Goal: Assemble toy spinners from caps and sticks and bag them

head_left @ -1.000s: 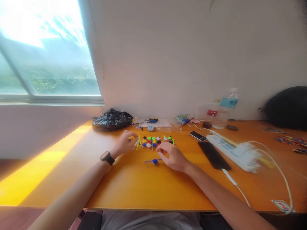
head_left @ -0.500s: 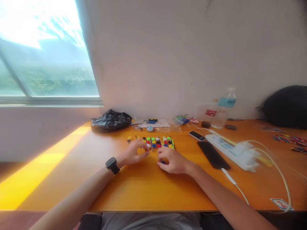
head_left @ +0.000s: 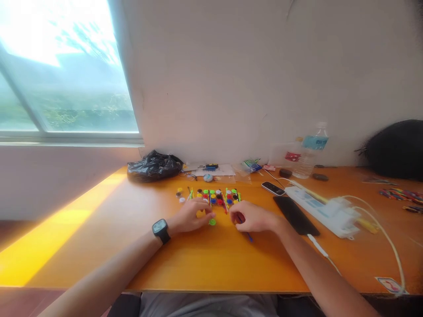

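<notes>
My left hand point(head_left: 191, 216), with a black watch on the wrist, has its thumb and fingers closed in a pinch. A small bright green button-like disc point(head_left: 212, 222) is at its fingertips. My right hand point(head_left: 254, 216) is to the right, fingers curled around a thin dark blue stick point(head_left: 250, 237), whose end pokes out below the hand. Just beyond both hands lie rows of small round pieces point(head_left: 213, 197) in red, blue, white, yellow, black and green. Thin coloured sticks point(head_left: 225, 202) lie between the groups. My left hand partly hides the nearer left pieces.
A black plastic bag point(head_left: 154, 166) lies at the back left. To the right are a black phone point(head_left: 295, 215) on a cable, a white power strip point(head_left: 320, 211), a small device point(head_left: 273, 189) and a water bottle point(head_left: 306, 160). More coloured sticks point(head_left: 399, 194) lie far right.
My right hand has moved right, away from the rows, and the blue stick shows more. My left hand has shifted slightly right and down; the green disc now shows at its fingertips.
</notes>
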A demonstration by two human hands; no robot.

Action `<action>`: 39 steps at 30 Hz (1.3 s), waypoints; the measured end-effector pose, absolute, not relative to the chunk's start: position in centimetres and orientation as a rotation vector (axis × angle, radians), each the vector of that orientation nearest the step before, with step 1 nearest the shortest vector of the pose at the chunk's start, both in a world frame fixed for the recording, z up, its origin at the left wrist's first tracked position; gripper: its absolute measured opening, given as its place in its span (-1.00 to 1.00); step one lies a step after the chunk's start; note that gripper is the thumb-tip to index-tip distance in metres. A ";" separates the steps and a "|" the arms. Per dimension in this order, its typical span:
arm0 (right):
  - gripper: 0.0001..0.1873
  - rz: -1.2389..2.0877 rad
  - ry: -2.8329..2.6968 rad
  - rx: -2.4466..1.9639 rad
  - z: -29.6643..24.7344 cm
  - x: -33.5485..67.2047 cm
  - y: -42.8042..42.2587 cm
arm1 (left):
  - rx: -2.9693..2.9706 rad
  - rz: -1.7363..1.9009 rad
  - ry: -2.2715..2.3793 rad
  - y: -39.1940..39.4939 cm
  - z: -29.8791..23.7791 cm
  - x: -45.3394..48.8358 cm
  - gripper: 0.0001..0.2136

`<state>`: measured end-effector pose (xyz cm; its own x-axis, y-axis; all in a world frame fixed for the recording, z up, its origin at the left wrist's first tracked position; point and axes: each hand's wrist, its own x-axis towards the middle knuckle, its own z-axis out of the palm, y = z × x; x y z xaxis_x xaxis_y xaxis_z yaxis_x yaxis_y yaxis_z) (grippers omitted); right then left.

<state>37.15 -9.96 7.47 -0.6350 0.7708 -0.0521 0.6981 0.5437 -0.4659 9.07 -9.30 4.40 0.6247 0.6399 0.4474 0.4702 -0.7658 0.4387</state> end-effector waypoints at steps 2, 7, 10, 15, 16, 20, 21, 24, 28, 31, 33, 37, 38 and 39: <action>-0.84 0.708 -2.617 -1.295 7.5 37.5 -9.8 | 2.494 0.891 1.050 -8.9 4.6 8.5 -0.52; -0.77 0.774 -2.621 -1.375 7.5 38.8 -9.3 | 2.271 1.050 1.293 -7.3 5.1 6.0 -0.35; -0.74 0.787 -2.604 -1.444 7.5 39.8 -8.8 | 2.231 1.071 1.404 -6.4 5.3 4.6 -0.33; -0.88 0.771 -2.536 -1.487 7.9 40.3 -8.6 | 2.388 1.029 1.703 -5.5 5.2 3.8 -0.55; -0.92 0.758 -2.523 -1.478 8.0 40.2 -8.6 | 2.427 1.008 1.705 -5.4 5.0 3.8 -0.65; -0.87 0.643 -2.502 -1.413 8.0 39.3 -8.8 | 2.560 0.949 1.614 -4.9 4.0 3.9 -0.89; -0.86 0.620 -2.500 -1.398 7.9 39.1 -8.9 | 2.567 0.954 1.606 -4.8 3.7 4.0 -0.89; -0.84 0.596 -2.493 -1.370 7.9 38.4 -9.1 | 2.559 0.964 1.601 -4.5 3.1 4.0 -0.86; -0.83 0.553 -2.465 -1.343 8.1 37.7 -9.4 | 2.568 0.900 1.579 -4.4 2.9 4.1 -0.82; -0.83 0.530 -2.441 -1.331 8.0 37.4 -9.5 | 2.582 0.874 1.576 -4.5 3.0 4.2 -0.81; -0.83 0.524 -2.431 -1.335 7.9 37.3 -9.5 | 2.589 0.884 1.587 -4.6 3.1 4.2 -0.80; -0.80 0.506 -2.432 -1.333 7.8 36.9 -9.5 | 2.613 0.891 1.609 -4.8 3.3 4.3 -0.77; -0.80 0.501 -2.435 -1.326 7.8 36.9 -9.5 | 2.617 0.887 1.609 -4.8 3.3 4.3 -0.76; -0.80 0.496 -2.438 -1.321 7.7 36.8 -9.5 | 2.620 0.883 1.608 -4.8 3.3 4.3 -0.76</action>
<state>36.82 -9.54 7.75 -0.5195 0.8468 0.1147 0.7345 0.5111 -0.4464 4.27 -4.84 3.31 0.3424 0.8076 0.4801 0.8388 -0.4930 0.2311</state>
